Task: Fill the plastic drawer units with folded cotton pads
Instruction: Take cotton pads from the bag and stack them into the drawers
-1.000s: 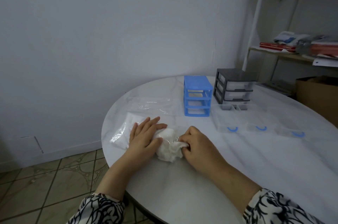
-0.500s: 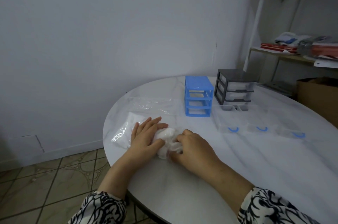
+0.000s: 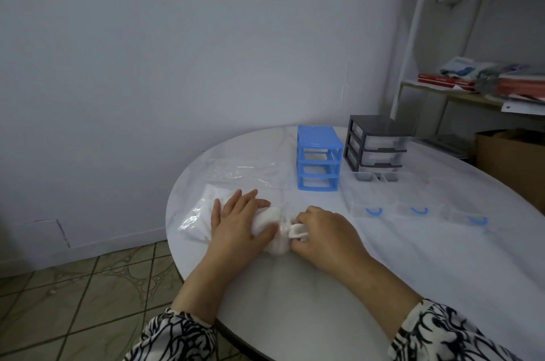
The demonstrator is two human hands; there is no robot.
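A bundle of white cotton pads (image 3: pixel 272 231) is being worked near the table's front-left edge. The right hand (image 3: pixel 327 235) has its fingers (image 3: pixel 298 232) curled and pinching a loose white fold at the bundle's right end. The left hand (image 3: pixel 239 223) lies flat over the bundle's left side, fingers straight and slightly spread, thumb pressed along the near side of the cotton; the bundle is pinned to the table (image 3: pixel 324 316) rather than gripped.

Just left of the left hand a clear plastic bag of white cotton (image 3: pixel 203 213) lies flat, partly under the fingertips. Beyond it an emptied-looking clear bag (image 3: pixel 244 172) is spread out.

Further out, the blue drawer unit (image 3: pixel 318 161) stands as a bare frame, all three slots open and drawerless. The grey drawer unit (image 3: pixel 376 142) beside it has its drawers in; whether they hold anything cannot be told. Three clear drawers with blue handles (image 3: pixel 418 207) lie in a row on the table to the right, well apart from the hands, and look empty. Two more small clear trays (image 3: pixel 374 176) sit just in front of the grey unit.

Judged progress: early. Folding of a pad is in hand; no cotton is seen in any drawer, nothing has been slid back into the blue frame. Left to do: finish the fold, load the drawers, refit them.
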